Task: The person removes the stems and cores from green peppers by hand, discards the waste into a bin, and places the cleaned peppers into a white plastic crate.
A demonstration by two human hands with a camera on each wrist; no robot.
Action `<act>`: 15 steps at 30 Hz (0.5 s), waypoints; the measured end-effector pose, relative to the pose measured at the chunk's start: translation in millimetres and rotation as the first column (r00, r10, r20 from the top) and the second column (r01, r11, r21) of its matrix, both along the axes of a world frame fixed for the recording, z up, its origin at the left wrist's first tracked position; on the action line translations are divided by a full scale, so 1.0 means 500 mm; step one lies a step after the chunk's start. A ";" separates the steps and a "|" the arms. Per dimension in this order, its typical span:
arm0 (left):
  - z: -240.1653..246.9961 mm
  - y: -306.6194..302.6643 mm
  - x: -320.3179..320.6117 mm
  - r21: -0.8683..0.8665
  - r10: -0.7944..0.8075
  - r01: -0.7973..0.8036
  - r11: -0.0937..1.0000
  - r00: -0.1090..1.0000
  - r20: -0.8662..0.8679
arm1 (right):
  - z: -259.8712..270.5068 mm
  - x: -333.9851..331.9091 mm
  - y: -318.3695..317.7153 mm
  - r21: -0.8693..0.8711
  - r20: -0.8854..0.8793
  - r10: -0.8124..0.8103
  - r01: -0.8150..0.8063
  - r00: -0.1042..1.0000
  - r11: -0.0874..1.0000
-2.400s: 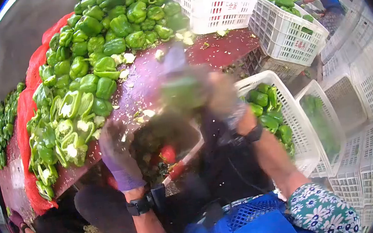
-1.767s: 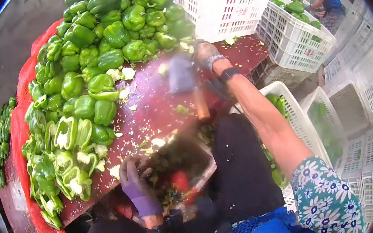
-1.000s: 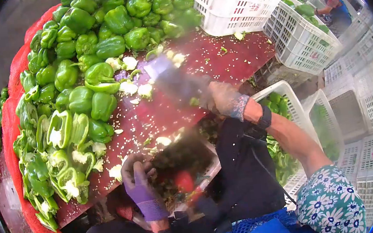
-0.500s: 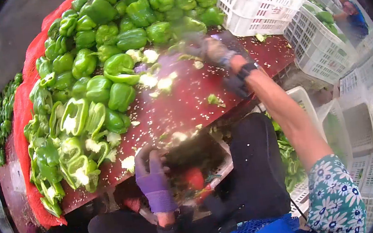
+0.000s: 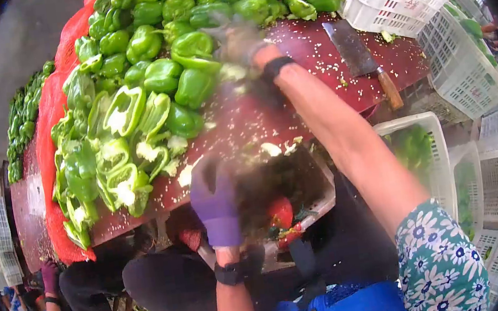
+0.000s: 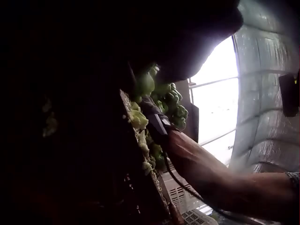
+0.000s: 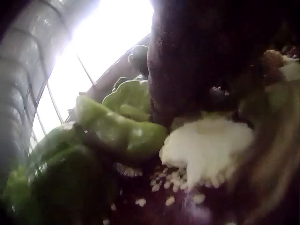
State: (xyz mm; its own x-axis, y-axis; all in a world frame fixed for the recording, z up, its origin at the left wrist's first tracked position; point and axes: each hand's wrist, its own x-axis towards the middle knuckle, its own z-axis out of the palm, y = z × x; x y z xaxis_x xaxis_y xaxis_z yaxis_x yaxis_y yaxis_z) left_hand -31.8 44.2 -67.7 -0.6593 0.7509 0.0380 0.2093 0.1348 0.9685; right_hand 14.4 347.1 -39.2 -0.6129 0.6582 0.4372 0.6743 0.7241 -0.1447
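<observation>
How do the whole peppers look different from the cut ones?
The whole peppers are rounded and closed; the cut peppers are split open. The cut peppers show pale insides, while the whole peppers show glossy skin. Both are green and heaped on the table.

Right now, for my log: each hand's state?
Left hand: too blurred to tell.
Right hand: at the peppers, too blurred to tell; knife on table.

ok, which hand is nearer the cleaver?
Right. The right hand, blurred, is beside the pepper pile, left of the cleaver in the head view. The left hand is farther off, at the table's near edge.
</observation>
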 end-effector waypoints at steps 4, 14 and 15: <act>0.021 -0.020 -0.003 0.015 0.015 -0.014 1.000 0.992 -0.126 | 0.010 -0.001 0.018 -0.226 0.198 0.117 -0.071 0.973 0.972; -0.015 -0.018 -0.026 0.131 0.187 -0.133 0.982 0.746 -0.639 | -0.046 0.103 -0.238 -0.268 -0.107 0.157 -0.181 0.982 0.946; -0.023 -0.014 -0.021 0.159 0.193 -0.114 0.981 0.700 -0.688 | -0.088 0.110 -0.238 -0.124 -0.111 0.249 -0.262 0.962 0.957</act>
